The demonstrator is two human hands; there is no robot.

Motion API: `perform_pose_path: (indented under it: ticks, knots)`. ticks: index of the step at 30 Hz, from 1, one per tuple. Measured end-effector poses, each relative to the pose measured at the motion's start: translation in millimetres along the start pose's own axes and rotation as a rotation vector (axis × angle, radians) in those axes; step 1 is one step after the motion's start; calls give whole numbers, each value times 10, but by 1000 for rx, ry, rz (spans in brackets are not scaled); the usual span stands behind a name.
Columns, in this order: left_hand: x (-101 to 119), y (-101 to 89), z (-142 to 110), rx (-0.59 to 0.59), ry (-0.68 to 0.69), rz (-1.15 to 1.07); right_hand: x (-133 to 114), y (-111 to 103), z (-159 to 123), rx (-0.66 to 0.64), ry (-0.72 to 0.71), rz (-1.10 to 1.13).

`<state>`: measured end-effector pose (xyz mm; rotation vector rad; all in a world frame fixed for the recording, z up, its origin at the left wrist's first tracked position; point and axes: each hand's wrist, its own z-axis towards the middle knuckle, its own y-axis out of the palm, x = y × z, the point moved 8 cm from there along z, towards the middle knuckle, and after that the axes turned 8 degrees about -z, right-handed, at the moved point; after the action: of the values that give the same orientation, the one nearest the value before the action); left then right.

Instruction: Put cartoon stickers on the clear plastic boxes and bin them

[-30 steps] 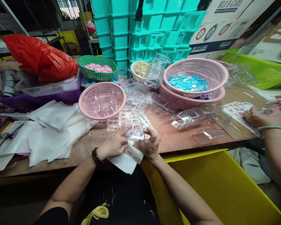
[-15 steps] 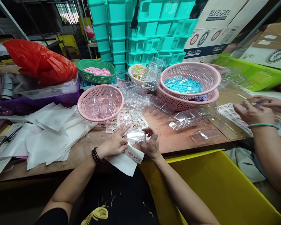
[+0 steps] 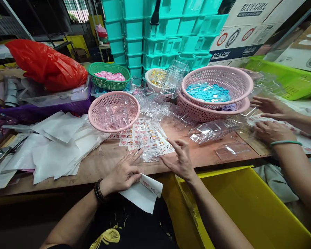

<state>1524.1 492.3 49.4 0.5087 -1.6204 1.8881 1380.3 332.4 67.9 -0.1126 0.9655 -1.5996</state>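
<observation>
My left hand [image 3: 124,173] is closed on a curled sticker sheet [image 3: 142,197], white on the back with small pink and red prints along its turned edge. The sheet hangs over the table's front edge, and the thumb presses on it. My left fingertips reach to a clear plastic case [image 3: 151,153] lying on printed sticker sheets [image 3: 126,140]. To the right of that case, my right hand [image 3: 180,159] is open, thumb and fingers apart, with nothing seen between them. Whether its thumb touches the case I cannot tell.
A pink basket [image 3: 114,128] holds clear cases; two stacked pink baskets [image 3: 215,112] hold blue pieces. More clear cases [image 3: 209,131] lie between. White papers [image 3: 62,148] cover the left. A co-worker's hands [image 3: 272,133] work at right, above a yellow bin [image 3: 235,204].
The clear case has gone from between my hands down onto the sticker sheets. My right hand has opened and moved right. The curled sheet has moved slightly down in my left hand.
</observation>
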Motion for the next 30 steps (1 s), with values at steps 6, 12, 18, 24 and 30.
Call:
perform_pose_path:
  ticks: [6,12,18,24,30]
  knots:
    - [9,92,-98,53,38,-27,-154,-196,284,-238,309,317]
    - [106,158,-156,89,106,18,-223,422,318,-749,692,499]
    - [82,210,-149,104,136,-1,-133,534,395,-764,762,444]
    - [81,209,-124,104,149,-16,-97,559,403,-785,813,408]
    - [84,209,-118,133,170,-27,-125,517,424,-820,885,308]
